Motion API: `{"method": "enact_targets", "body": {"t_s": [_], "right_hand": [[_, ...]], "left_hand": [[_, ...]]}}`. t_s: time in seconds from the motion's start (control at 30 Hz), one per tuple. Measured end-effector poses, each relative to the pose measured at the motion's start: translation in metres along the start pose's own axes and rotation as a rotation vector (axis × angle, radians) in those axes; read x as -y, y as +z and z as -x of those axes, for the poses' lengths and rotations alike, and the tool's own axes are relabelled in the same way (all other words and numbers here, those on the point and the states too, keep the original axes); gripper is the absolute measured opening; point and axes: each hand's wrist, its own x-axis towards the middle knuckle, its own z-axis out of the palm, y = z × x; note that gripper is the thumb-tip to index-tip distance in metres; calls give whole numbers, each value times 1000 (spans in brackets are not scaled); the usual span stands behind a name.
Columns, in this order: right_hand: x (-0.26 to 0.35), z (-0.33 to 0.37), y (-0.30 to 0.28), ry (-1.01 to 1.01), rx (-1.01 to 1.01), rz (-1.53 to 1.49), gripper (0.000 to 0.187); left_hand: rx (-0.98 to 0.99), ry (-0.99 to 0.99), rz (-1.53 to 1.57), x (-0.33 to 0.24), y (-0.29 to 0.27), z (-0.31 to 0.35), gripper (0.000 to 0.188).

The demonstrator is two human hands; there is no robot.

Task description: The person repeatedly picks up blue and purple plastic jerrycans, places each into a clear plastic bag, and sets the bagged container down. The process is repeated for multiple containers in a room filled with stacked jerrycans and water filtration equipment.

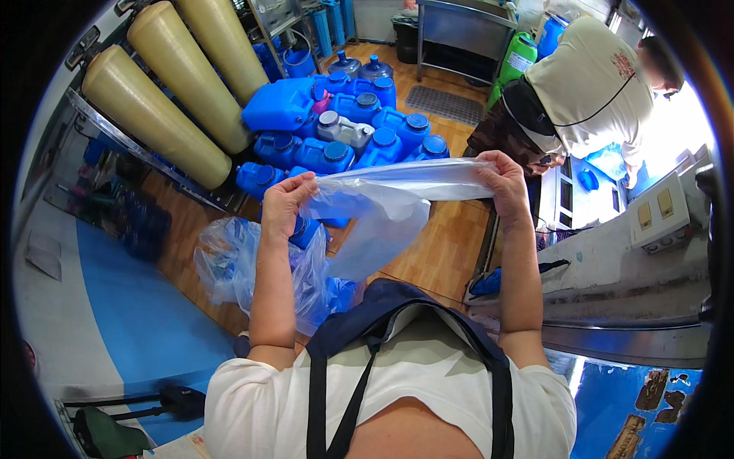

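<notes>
A clear plastic bag (382, 229) is stretched between my two raised hands, its top edge pulled taut and its body hanging down in front of me. My left hand (287, 200) pinches one end of that edge. The other end is gripped by my right hand (505, 182), fingers closed on the plastic. Below and beside my left forearm lies a bunched heap of clear plastic (229, 256), with blue showing through it. Just beyond the bag stand several blue water jugs (335, 153) with dark and blue caps, partly covered by the bag.
Tall tan tanks (153, 115) line the left side. A co-worker (589, 84) bends at the right over a blue capped container (589, 180). A steel sink (466, 34) and a grey floor mat (443, 104) are at the back. A wall switch box (659, 214) is at the right.
</notes>
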Motion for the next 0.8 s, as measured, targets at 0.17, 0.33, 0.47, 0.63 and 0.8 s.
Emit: {"method": "enact_targets", "body": {"t_s": [0.17,0.33,0.47,0.63,0.8], "right_hand": [[22,-13,-5,-17,37,48,19],[54,-19,23,20,345,179,22],[63,-28,52,38,500,244,21],[70,-44,47,173,553,335,33],[49,-40,32,-204,231,997,64]], "left_hand": [[176,-73,-361,-1,-18,-1,56],[591,418,-872,-32,11,13,87],[621,469,-517,-30,55,17,74],[520,145,-549,10,70,14,31],[128,-72,-388,28,76,11,27]]}}
